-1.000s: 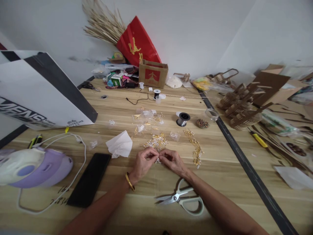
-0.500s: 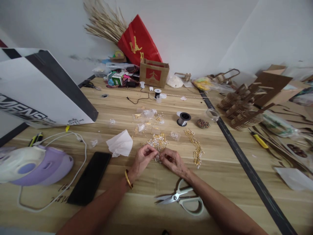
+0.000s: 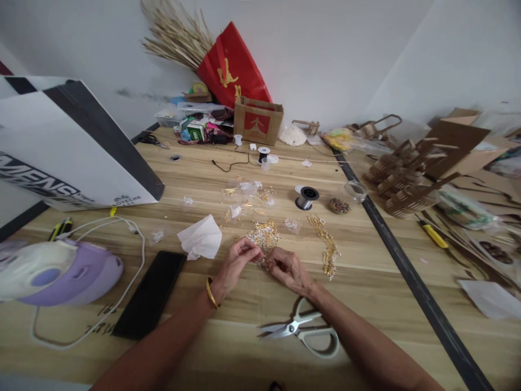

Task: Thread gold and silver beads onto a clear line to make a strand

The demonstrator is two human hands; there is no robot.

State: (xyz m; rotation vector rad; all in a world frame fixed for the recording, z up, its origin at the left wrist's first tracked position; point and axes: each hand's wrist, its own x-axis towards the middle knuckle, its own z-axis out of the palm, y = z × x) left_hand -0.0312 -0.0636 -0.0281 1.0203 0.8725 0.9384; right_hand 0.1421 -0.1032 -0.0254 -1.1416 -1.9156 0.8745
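Small gold and silver beads lie in a loose pile at the middle of the wooden table. At the pile's near edge, my left hand has its thumb and fingertips pinched together. Close on its right, my right hand is also closed in a pinch, knuckles up. What either hand holds is too small to make out. Gold chains lie to the right of my right hand. Scissors with white handles rest below it, blades pointing left.
A black phone and white tissue lie left of my hands. Farther back are a wire spool, a bead cluster and small bags. A purple-and-white device stands at left, small woven baskets at right.
Both hands stay almost in place, with only slight finger movement at the edge of the pile. The view has shifted very slightly.
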